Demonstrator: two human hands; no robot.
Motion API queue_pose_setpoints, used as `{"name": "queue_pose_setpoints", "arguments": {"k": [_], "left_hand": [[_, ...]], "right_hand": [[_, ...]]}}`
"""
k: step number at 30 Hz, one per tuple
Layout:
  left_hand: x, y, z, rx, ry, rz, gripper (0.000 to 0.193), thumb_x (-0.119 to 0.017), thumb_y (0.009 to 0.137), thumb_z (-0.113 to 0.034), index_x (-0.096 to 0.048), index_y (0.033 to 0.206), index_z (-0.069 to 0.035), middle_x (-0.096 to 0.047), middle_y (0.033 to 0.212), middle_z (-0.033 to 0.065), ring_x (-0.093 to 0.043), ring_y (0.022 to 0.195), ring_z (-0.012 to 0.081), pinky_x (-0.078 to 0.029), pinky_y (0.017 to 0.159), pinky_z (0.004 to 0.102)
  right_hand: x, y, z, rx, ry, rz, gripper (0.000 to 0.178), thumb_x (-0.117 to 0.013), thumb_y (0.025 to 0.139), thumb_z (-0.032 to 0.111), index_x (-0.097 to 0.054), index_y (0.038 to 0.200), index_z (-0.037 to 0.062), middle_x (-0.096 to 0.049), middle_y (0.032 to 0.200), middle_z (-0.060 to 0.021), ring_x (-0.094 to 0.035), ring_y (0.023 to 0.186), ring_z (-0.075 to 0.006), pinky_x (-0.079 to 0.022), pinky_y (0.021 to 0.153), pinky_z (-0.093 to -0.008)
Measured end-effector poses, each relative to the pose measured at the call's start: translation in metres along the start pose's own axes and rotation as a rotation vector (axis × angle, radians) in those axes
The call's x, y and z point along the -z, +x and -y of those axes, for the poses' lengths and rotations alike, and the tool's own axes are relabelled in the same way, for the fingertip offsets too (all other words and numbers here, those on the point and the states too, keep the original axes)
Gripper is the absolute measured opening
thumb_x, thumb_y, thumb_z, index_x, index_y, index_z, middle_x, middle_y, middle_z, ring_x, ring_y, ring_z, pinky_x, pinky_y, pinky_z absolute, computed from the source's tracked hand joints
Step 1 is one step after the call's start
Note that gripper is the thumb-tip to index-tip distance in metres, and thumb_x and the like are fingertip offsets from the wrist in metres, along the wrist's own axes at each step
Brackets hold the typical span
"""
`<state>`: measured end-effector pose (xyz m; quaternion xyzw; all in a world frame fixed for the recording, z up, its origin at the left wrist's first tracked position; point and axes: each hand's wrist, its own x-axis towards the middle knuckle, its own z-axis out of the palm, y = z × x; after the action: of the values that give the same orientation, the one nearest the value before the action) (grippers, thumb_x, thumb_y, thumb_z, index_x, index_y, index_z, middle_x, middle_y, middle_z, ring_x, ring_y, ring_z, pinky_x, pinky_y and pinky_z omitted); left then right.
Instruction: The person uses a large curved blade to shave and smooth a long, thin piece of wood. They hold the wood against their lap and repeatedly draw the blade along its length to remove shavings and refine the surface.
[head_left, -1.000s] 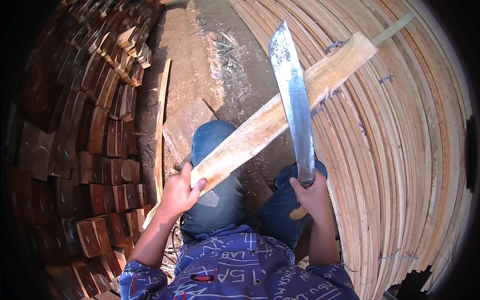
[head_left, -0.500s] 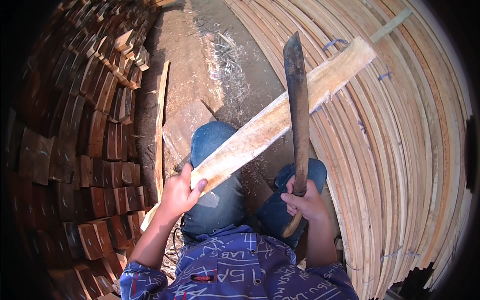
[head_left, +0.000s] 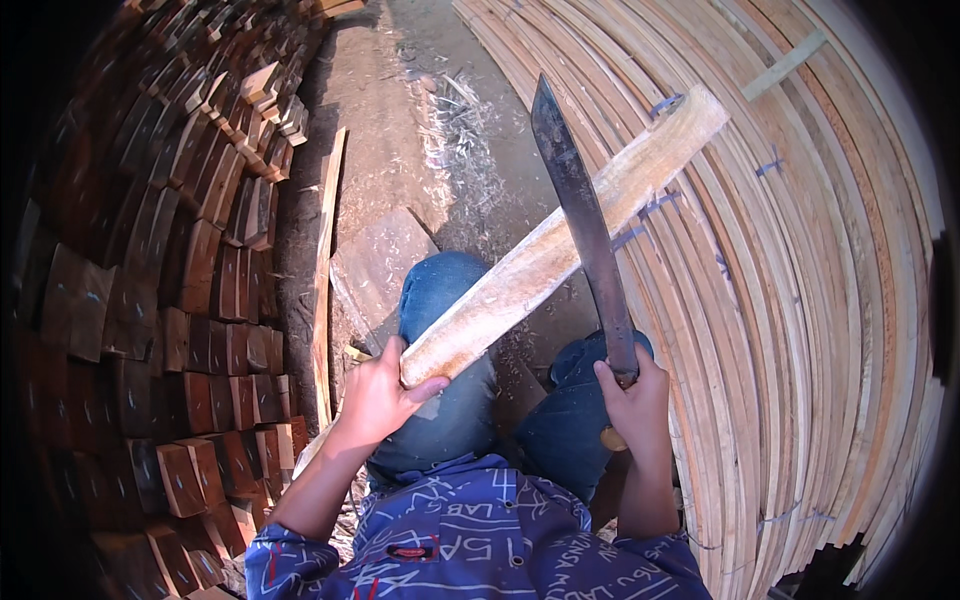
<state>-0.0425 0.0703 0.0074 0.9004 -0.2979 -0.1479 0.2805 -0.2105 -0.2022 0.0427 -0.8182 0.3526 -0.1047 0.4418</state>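
My left hand [head_left: 385, 396] grips the near end of a pale wooden board [head_left: 510, 292], its thumb lying over the top face. The board slants up to the right above my knee, and its far end overlaps the stacked planks in the view. In my right hand [head_left: 636, 395] is a machete [head_left: 583, 200] with a dark, broad blade pointing away from me. Its blade crosses over the middle of the board; whether the two touch I cannot tell. My fingers hide most of the handle, and only its rounded butt shows below them.
Long planks [head_left: 800, 330] lie stacked along my right, some tied with blue strips. Piles of short reddish-brown timber blocks [head_left: 210, 375] rise on my left. A thin strip of wood [head_left: 326, 270], a flat slab [head_left: 380, 262] and shavings [head_left: 460, 130] lie on the ground ahead.
The machete has turned so its blade faces up more broadly, its tip shifting left and its handle right. The board has moved slightly, its far end a little nearer and leftward.
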Motion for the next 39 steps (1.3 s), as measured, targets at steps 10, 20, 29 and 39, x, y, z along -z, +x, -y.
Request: {"name": "queue_pose_setpoints", "arguments": {"k": [10, 20, 29, 39], "left_hand": [[0.027, 0.022, 0.019, 0.337, -0.504, 0.749, 0.046, -0.084, 0.08, -0.038, -0.074, 0.098, 0.003, -0.073, 0.079, 0.0093, -0.067, 0.069, 0.0135, -0.051, 0.066, 0.027], [0.016, -0.025, -0.022, 0.177, -0.393, 0.273, 0.027, -0.07, 0.09, -0.022, -0.068, 0.085, 0.004, -0.063, 0.065, 0.0213, -0.066, 0.06, 0.0278, -0.051, 0.059, 0.0394], [0.035, -0.027, -0.04, 0.075, -0.217, 0.081, 0.018, -0.07, 0.088, -0.013, -0.066, 0.087, 0.004, -0.06, 0.065, 0.0212, -0.061, 0.056, 0.0327, -0.047, 0.054, 0.0398], [0.029, -0.011, -0.041, 0.035, -0.033, -0.064, 0.015, -0.069, 0.088, -0.011, -0.063, 0.088, 0.003, -0.06, 0.073, 0.0218, -0.063, 0.065, 0.0415, -0.049, 0.06, 0.0463]], "right_hand": [[0.0, 0.008, 0.011, 0.257, -0.358, -0.189, 0.022, -0.072, 0.08, 0.004, -0.065, 0.101, 0.005, -0.067, 0.074, -0.0177, -0.07, 0.069, -0.0333, -0.053, 0.062, -0.0402], [-0.009, 0.019, 0.018, 0.305, -0.369, -0.131, 0.034, -0.077, 0.07, 0.01, -0.065, 0.102, 0.0067, -0.069, 0.086, -0.0165, -0.069, 0.078, -0.033, -0.053, 0.067, -0.0415], [-0.002, 0.032, 0.035, 0.156, -0.365, -0.084, 0.035, -0.081, 0.07, 0.013, -0.064, 0.1, 0.0107, -0.066, 0.071, -0.0148, -0.068, 0.07, -0.0347, -0.053, 0.063, -0.0426], [0.0, 0.034, 0.032, 0.167, -0.271, -0.087, 0.032, -0.079, 0.07, 0.01, -0.067, 0.099, 0.0082, -0.065, 0.071, -0.0142, -0.067, 0.07, -0.0331, -0.052, 0.065, -0.0418]]}}
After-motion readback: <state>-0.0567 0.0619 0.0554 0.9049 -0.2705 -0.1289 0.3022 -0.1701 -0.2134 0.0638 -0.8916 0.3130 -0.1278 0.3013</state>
